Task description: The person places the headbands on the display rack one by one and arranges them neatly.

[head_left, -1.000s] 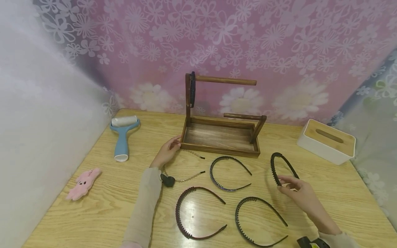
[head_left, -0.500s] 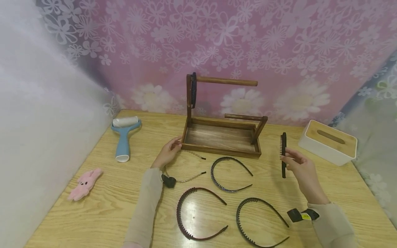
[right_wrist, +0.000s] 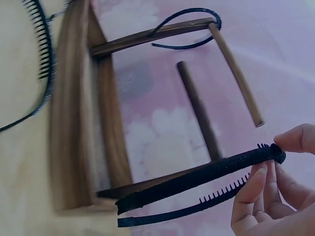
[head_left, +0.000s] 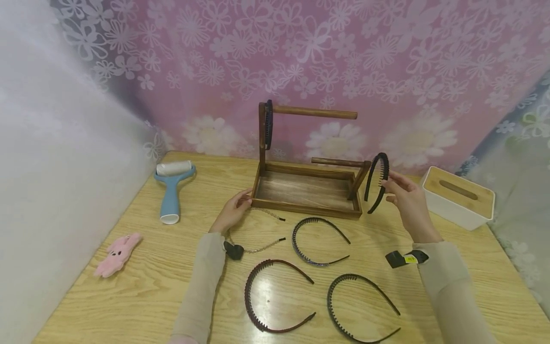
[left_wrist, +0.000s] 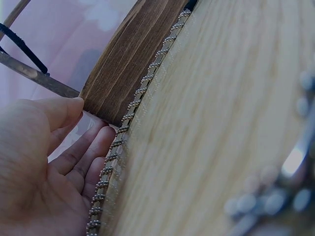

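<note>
My right hand (head_left: 410,205) pinches a black toothed headband (head_left: 385,167), held upright just right of the wooden rack (head_left: 307,208). In the right wrist view, thumb and fingers grip the top of its curve, the ends pointing away. My left hand (head_left: 231,212) holds the rack's front left corner, thumb on one side and fingers on the other in the left wrist view. Another dark headband (head_left: 268,124) hangs at the post end of the upper bar (head_left: 315,112). Beside my left hand lies a beaded headband (left_wrist: 129,118), partly hidden by the wrist in the head view.
In front of the rack lie a blue-black headband (head_left: 296,241), a dark red one (head_left: 248,296) and a black one (head_left: 330,301). A lint roller (head_left: 170,196) and pink plush toy (head_left: 116,255) lie left. Right stands a tissue box (head_left: 451,205). The lower bar (head_left: 333,162) points left.
My right hand has carried the black headband up and away from me, to the rack's right side, and turned it upright. My left hand stays on the rack's corner.
</note>
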Demonstrator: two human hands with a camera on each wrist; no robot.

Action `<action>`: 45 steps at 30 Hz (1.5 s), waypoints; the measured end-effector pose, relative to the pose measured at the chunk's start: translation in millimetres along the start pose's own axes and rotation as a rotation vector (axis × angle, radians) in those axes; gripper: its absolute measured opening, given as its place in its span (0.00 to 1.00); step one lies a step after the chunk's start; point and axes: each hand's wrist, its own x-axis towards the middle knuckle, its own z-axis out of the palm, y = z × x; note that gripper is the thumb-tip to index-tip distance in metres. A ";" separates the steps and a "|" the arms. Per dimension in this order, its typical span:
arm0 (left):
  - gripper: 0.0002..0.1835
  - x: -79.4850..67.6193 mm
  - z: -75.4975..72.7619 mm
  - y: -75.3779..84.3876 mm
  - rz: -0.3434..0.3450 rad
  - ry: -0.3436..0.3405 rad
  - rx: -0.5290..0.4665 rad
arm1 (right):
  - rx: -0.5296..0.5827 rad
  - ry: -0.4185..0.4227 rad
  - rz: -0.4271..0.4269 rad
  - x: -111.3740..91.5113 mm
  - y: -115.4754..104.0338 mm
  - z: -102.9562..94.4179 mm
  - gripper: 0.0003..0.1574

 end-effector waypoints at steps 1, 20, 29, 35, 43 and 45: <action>0.26 0.1 0.0 0.3 0.001 -0.001 -0.001 | 0.011 0.001 -0.007 3.6 -3.9 2.3 0.21; 0.25 1.3 0.4 0.4 0.010 0.003 0.012 | 0.222 -0.069 0.004 54.3 -48.2 45.9 0.42; 0.25 1.3 -0.3 0.2 0.026 0.004 0.037 | 0.267 -0.082 -0.017 70.8 -60.4 69.0 0.26; 0.25 -2.1 -1.5 5.8 0.030 -0.001 0.020 | 0.275 -0.127 0.009 74.9 -59.5 84.7 0.19; 0.25 -0.9 0.3 4.3 0.024 0.013 0.012 | 0.256 -0.170 0.054 79.9 -60.2 115.1 0.17; 0.25 -1.2 -0.2 4.6 0.025 0.011 0.014 | 0.240 -0.185 0.065 82.8 -61.6 124.2 0.22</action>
